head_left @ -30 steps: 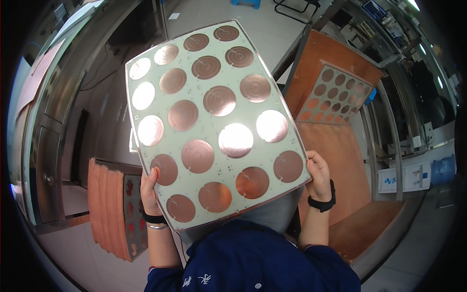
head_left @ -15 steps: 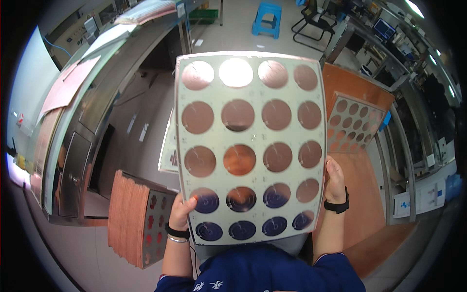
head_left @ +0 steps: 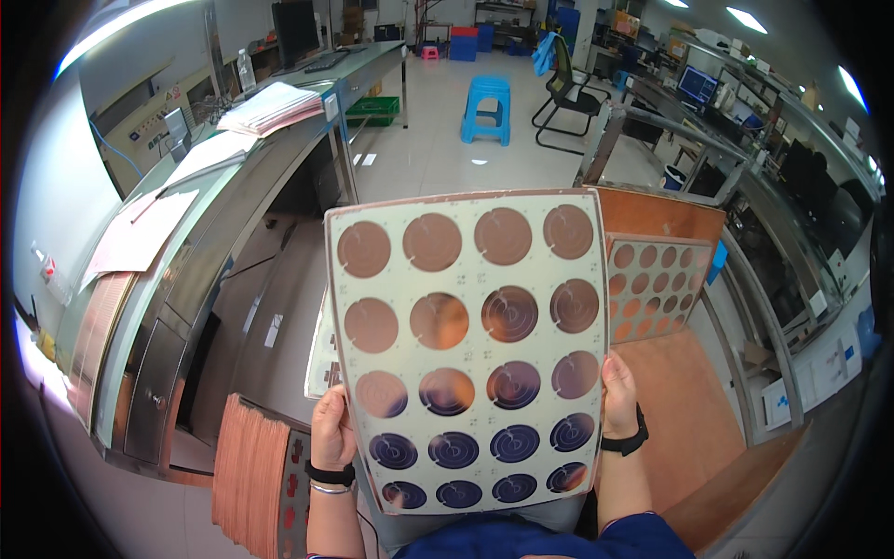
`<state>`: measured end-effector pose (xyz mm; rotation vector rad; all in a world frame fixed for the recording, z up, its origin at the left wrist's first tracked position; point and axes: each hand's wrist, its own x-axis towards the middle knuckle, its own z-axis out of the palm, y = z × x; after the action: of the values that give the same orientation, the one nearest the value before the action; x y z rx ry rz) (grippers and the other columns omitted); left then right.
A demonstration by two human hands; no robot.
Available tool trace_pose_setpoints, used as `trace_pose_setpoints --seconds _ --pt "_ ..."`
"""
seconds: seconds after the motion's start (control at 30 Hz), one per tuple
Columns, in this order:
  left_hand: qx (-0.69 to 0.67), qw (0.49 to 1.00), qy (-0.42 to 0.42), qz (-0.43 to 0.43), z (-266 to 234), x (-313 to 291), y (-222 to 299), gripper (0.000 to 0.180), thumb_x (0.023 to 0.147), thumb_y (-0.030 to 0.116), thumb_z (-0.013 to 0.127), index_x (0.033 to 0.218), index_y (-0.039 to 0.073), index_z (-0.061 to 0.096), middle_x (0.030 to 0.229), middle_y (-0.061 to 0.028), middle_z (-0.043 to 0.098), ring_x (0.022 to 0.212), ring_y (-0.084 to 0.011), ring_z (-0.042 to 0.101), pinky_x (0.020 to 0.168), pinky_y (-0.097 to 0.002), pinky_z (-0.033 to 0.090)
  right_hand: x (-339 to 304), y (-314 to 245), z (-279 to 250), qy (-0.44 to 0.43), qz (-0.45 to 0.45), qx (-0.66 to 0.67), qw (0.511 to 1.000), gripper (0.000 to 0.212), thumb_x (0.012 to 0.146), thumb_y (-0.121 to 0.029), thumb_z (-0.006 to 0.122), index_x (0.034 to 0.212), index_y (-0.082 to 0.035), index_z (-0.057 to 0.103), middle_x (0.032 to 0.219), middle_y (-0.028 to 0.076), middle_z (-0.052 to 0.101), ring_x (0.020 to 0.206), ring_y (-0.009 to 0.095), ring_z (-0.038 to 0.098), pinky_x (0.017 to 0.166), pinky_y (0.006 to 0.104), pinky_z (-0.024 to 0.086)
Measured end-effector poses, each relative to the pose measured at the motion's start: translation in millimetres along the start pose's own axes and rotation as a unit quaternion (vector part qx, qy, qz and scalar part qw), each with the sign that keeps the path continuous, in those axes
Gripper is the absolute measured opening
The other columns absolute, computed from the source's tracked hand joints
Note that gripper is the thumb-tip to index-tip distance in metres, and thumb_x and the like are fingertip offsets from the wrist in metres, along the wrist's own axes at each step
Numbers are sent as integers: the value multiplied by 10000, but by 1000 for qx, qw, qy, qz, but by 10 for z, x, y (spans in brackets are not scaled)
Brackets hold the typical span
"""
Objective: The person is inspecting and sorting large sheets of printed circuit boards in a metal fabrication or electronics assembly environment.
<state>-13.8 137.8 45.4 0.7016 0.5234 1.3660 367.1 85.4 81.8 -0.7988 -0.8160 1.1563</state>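
Observation:
A large pale-green circuit board panel (head_left: 472,373) with rows of round copper discs is held up in front of me, its face toward me. My left hand (head_left: 332,430) is closed on its lower left edge. My right hand (head_left: 618,399) grips the right edge, thumb at the rim and the other fingers mostly hidden. Dark reflections cover the lower discs. Left of my left forearm stands a thick stack of copper-edged panels (head_left: 250,477). To the right, a similar panel with round discs (head_left: 656,291) leans against an orange-brown board (head_left: 659,216).
A glass-topped metal bench (head_left: 219,200) with papers (head_left: 270,109) runs along the left. Part of another pale panel (head_left: 321,359) shows behind the held one. Farther off stand a blue stool (head_left: 486,112) and a black chair (head_left: 566,88). A metal frame (head_left: 736,363) borders the right side.
The view has tilted up, showing more of the room, and the held panel sits lower in it. Reflections on the discs have shifted. Both hands still hold the panel's edges.

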Motion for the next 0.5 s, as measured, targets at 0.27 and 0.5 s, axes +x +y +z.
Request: trace_pose_setpoints --seconds 0.27,0.5 --pt "22 998 41 51 279 118 190 246 908 86 535 1126 -20 490 992 -116 627 864 -128 616 741 -250 514 -28 -99 176 22 -37 -26 999 326 963 -190 442 1222 6 412 1080 70 582 944 112 558 858 247 437" --pt "109 975 10 192 645 25 432 237 893 60 547 1117 2 495 1036 -97 609 967 -144 586 838 -284 485 97 -337 41 -6 -149 -106 983 302 936 -114 497 1223 -49 430 1109 58 549 1005 110 523 846 262 440"
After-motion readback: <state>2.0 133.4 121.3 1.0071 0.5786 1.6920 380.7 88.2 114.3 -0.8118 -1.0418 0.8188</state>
